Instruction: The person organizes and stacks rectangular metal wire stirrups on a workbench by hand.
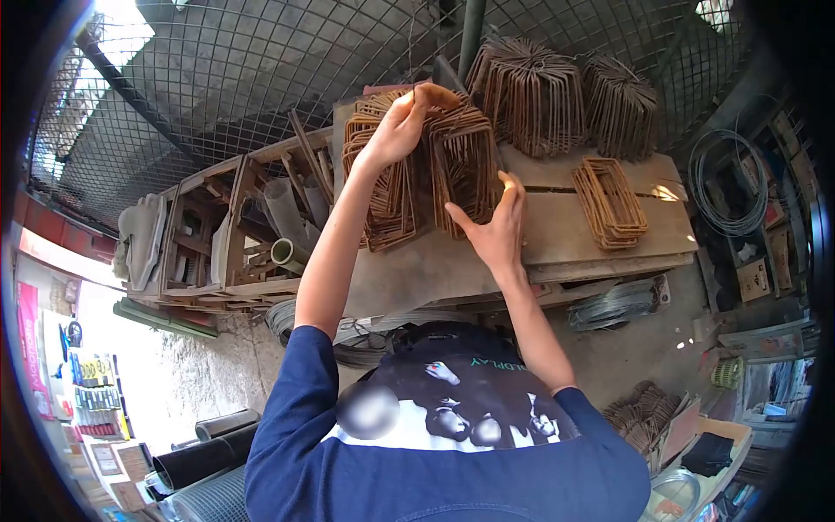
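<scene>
On the wooden bench, a stack of rusty rebar stirrups (461,157), bent into rectangles, stands between my two hands. My left hand (402,129) is at the top of this stack, its fingers curled over the upper bars. At the lower right side, my right hand (497,228) is open, thumb and fingers spread around the corner of the stack. A second group of stirrups (391,204) leans close by on the left, partly behind my left forearm. A smaller bundle of stirrups (609,204) lies to the right on the boards.
Two larger stirrup piles, one being the middle pile (529,100), stand at the back against wire mesh (252,78). Wooden shelving (228,230) with pipes adjoins the bench (557,228) on the left. Coiled wire (613,303) sits below; another wire coil (729,183) hangs right.
</scene>
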### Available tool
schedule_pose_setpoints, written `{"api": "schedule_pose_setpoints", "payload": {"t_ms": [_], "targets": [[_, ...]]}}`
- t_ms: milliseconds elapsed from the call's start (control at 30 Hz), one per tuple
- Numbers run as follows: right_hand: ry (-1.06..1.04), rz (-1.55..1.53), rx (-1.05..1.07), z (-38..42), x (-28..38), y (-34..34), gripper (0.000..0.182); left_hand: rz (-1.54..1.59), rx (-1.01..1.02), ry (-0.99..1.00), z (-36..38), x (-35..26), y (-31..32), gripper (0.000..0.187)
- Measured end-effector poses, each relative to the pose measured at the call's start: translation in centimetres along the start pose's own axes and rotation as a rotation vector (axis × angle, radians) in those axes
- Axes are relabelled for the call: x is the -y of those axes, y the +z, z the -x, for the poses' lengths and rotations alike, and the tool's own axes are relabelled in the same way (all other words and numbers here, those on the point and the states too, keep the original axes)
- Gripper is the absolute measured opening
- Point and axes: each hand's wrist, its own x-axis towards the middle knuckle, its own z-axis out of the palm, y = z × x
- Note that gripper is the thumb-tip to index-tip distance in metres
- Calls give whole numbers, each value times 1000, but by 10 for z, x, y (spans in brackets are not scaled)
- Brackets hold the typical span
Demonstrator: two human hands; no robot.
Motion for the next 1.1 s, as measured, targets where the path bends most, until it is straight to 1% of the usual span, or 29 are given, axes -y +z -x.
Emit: {"api": "schedule_pose_setpoints", "payload": {"t_ms": [33,100,133,200,233,267,333,367,400,467,500,533,567,600,633,667,700,733,767,800,833,867,933,967,1000,1033,1067,1100], "targets": [[0,-2,0,-7,4,0,76,2,5,3,1,0,0,55],[-92,-249,-42,-27,17,-1,67,23,-6,5,0,1,1,56],[-89,-250,-42,-37,24,-2,67,46,-17,8,1,1,3,56],[-130,-415,-7,-57,39,-3,55,67,-19,-7,2,1,6,58],[-183,-399,-81,-67,45,-1,35,87,-24,-18,2,-1,7,60],[-181,-400,-85,-73,46,-1,35,85,-21,-18,3,-3,7,60],[-146,-453,132,-84,48,0,18,94,0,-86,6,-12,4,65],[-212,-455,57,-91,53,3,11,88,4,-112,7,-15,4,73],[-212,-458,58,-102,57,-1,11,85,3,-114,6,-12,0,73],[-208,-545,189,-130,65,-7,12,95,-9,-179,5,-4,-7,80],[-213,-479,171,-145,61,-1,12,131,-92,-186,3,-19,1,85],[-220,-414,145,-160,58,6,13,124,-93,-188,7,-21,-2,85],[-399,-438,51,-166,55,15,15,-8,-45,-205,7,-23,-7,86],[-408,-439,40,-167,59,16,15,-139,0,-215,4,-25,-10,87],[-378,-448,90,-164,61,16,15,-75,-104,-206,4,-24,-2,83],[-340,-453,144,-160,63,16,16,-70,-101,-206,4,-23,-1,83],[-275,-482,151,-159,61,16,17,-82,-94,-196,4,-22,0,81],[-261,-464,147,-156,62,14,17,-87,-81,-185,3,-19,3,80],[-267,-480,151,-153,62,8,17,-110,-100,-261,5,-9,1,77],[-270,-491,153,-150,62,0,17,-50,-147,-283,7,-20,9,73],[-130,-606,318,-146,63,-12,28,5,-231,-248,6,-23,23,71],[-68,-626,385,-140,57,-23,38,62,-318,-216,4,-24,35,70],[-164,-457,210,-129,32,-36,52,86,-85,-381,4,-19,14,66],[-63,-438,205,-125,17,-49,56,205,58,-229,1,-6,2,62],[33,-422,204,-121,-1,-64,59,204,40,-211,2,-13,4,58],[107,-268,144,-116,-38,-65,67,211,45,-216,2,-8,4,59],[253,-120,187,-113,-69,-76,73,215,48,-218,2,-4,3,61],[206,154,135,-105,-97,-89,77,230,39,-213,3,-3,4,61]]}}
